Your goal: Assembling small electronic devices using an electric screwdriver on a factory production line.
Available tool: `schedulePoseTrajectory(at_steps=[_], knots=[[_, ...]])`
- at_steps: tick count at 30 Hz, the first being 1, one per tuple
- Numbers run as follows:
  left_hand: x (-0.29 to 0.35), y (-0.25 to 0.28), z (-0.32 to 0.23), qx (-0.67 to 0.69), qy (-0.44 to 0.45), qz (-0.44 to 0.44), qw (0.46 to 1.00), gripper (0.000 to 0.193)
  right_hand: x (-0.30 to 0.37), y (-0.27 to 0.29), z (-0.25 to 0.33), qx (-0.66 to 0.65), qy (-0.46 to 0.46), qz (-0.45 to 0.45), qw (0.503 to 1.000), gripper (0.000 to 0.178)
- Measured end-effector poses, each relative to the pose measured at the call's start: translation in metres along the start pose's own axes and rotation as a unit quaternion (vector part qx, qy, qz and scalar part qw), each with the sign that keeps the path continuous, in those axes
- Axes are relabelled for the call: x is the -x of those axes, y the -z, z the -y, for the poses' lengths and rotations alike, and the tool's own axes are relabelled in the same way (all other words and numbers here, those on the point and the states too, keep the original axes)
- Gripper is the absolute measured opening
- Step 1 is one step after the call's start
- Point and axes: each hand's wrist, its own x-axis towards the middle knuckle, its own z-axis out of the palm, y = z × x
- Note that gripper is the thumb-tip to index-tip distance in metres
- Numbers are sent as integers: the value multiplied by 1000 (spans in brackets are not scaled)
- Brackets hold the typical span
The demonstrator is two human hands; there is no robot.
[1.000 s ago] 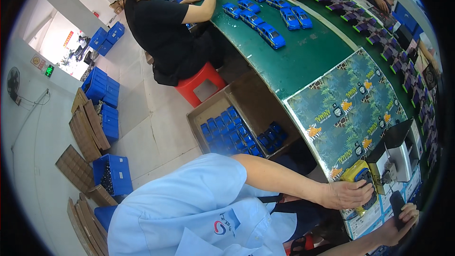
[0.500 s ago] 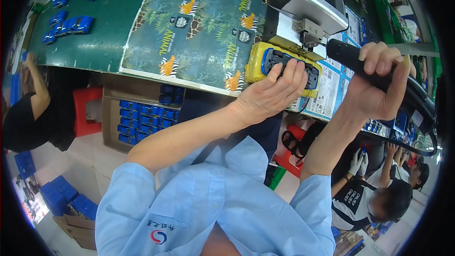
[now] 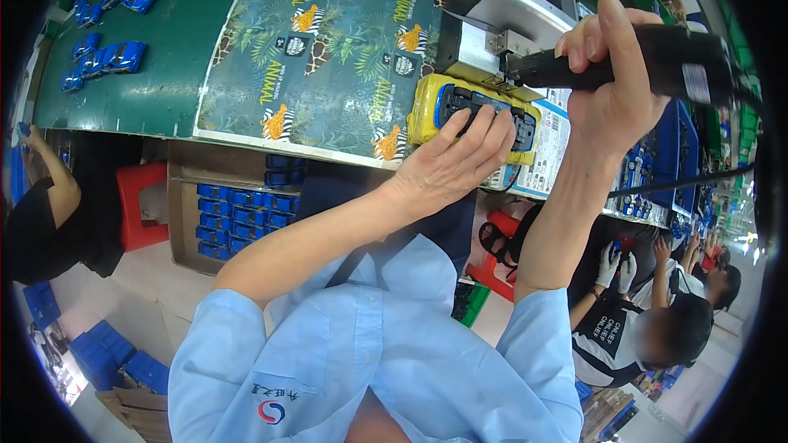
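Observation:
My left hand [image 3: 460, 148] rests with curled fingers on the black underside of a toy car [image 3: 480, 107]. The car lies upside down, its blue body edge showing, in a yellow holder [image 3: 423, 111] on the table. My right hand [image 3: 616, 74] is wrapped round a black electric screwdriver [image 3: 566, 66], held nearly level. The screwdriver's narrow end points left at the front of a metal screw feeder [image 3: 476, 49] just behind the holder. Whether its tip touches the feeder I cannot tell.
Printed animal-pattern sheets [image 3: 328, 74] cover the table to the left. Blue toy cars [image 3: 123, 57] stand on the green tabletop [image 3: 176, 49] at far left. A cardboard box [image 3: 185, 226] of blue cars sits below. The screwdriver's cable [image 3: 698, 184] trails right. Co-workers sit on both sides.
My right hand has raised and turned the screwdriver from a slant to nearly level, its end now at the feeder's front. My left hand stays on the toy car.

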Motion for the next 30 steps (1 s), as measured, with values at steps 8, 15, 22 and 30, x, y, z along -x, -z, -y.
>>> schedulePoseTrajectory(at_steps=[8, 15, 22, 30], knots=[[-2, -2, 1, -48, -10, -22, 999, 49, 14, -16, 35, -125, -23, 12, 992, 24], [0, -5, 0, -45, -10, -58, 997, 39, 36, -37, 18, -99, -76, 34, 992, 9], [3, -4, 3, -53, -25, -40, 997, 38, 38, -52, 7, -64, -82, 40, 994, 12], [5, -4, 3, -16, -21, -32, 999, 35, 33, -52, 3, 35, -51, 115, 991, 17]])
